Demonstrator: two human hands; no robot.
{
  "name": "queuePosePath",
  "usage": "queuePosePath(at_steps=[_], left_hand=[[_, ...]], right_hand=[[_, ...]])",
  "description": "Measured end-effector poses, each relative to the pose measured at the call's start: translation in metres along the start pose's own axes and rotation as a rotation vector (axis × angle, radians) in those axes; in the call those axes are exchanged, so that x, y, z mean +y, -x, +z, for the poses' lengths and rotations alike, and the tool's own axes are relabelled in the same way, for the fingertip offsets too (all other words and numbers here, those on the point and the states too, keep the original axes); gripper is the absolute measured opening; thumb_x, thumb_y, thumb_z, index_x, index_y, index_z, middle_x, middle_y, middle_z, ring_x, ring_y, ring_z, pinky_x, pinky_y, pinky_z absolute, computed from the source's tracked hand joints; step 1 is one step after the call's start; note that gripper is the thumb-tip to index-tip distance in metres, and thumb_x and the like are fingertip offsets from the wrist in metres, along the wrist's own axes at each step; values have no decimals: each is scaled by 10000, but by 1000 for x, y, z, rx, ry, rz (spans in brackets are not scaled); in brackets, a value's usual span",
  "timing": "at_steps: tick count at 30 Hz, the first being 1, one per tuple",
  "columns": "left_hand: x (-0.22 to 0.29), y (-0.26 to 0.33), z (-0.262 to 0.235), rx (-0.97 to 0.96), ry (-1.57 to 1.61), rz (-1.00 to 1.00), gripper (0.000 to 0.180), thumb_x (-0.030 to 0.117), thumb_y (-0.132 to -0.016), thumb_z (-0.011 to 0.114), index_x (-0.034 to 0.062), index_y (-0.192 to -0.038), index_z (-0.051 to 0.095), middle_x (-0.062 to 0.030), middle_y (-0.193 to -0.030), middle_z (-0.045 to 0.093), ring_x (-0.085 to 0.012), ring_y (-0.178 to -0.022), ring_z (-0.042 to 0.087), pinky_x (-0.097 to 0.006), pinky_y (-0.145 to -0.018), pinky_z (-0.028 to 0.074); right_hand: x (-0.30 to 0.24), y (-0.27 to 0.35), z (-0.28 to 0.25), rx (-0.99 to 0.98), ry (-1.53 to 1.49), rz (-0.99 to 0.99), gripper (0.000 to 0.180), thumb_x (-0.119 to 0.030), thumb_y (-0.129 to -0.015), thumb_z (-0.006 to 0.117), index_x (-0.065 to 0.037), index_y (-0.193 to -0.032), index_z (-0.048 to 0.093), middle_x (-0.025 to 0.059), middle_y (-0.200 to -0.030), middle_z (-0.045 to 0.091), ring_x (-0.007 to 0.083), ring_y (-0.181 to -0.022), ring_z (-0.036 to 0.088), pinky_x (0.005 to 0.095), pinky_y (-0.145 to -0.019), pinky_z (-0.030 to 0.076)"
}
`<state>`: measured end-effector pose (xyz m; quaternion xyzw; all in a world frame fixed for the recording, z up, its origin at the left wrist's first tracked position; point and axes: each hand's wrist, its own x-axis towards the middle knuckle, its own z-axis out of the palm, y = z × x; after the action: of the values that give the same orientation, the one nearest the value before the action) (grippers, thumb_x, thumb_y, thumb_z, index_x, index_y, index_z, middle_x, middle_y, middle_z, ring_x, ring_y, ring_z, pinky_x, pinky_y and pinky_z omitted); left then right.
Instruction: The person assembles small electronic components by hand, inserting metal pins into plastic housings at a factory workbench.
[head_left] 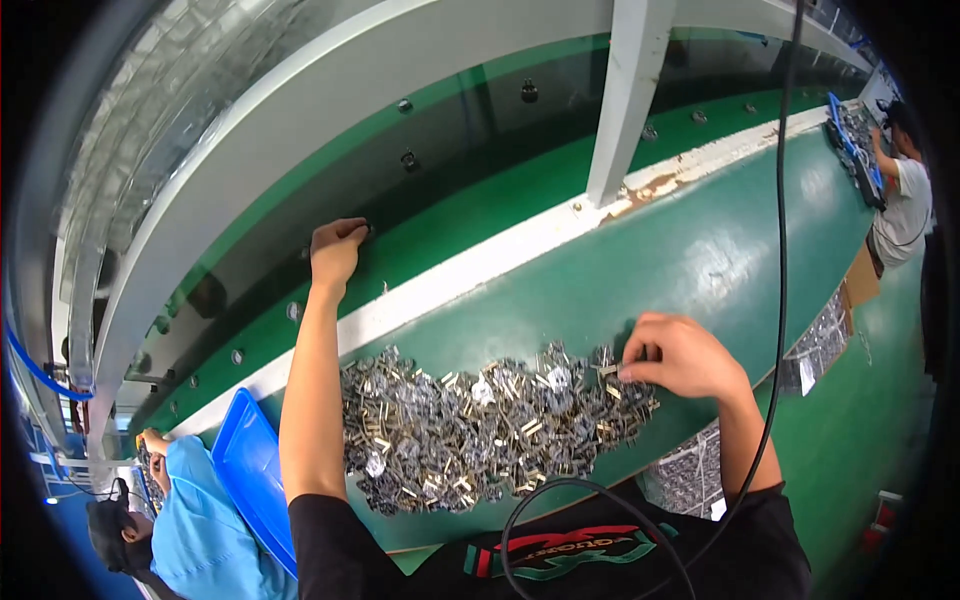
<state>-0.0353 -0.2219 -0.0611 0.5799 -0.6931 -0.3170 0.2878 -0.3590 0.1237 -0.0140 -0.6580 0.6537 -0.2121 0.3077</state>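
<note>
My left hand (pixel 338 252) reaches out over the green conveyor belt (pixel 455 240) beyond the white rail, its fingers closed. A small dark bit shows at its fingertips, too small to name. At the right end of a wide heap of small metal parts (pixel 480 430), my right hand (pixel 688 355) is closed, thumb and fingers pinched at a small metal part (pixel 606 368). The heap, silver and brass-coloured pieces, lies on the green worktable (pixel 720 265) close to my body.
A blue tray (pixel 248 465) stands left of the heap. Several small parts, one a dark part (pixel 409 160), sit spaced along the conveyor. A white post (pixel 628 100) rises from the rail (pixel 500 260). A black cable (pixel 783 200) hangs in front of me. Co-workers sit at far left and far right.
</note>
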Motion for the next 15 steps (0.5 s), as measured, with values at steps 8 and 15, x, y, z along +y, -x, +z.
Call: queuePosePath(at_steps=[8,15], left_hand=[[-1,-144,28,314,-250,605,306,263,-871,701,24,-1061,720,-77,-848,718,-175,-822,667,-318,-766,510],[38,-207,129,446,-590,952,369,264,-849,708,53,-1151,684,-115,-909,721,-214,-825,669,-352,-809,519]], right_hand=[[44,-4,-8,-4,-1018,73,89,19,-883,664,-4,-869,579,121,-961,620,143,-721,633,243,-593,515],[60,-7,5,182,-1221,128,58,70,-846,640,50,-881,598,202,-982,605,228,-672,672,286,-560,560]])
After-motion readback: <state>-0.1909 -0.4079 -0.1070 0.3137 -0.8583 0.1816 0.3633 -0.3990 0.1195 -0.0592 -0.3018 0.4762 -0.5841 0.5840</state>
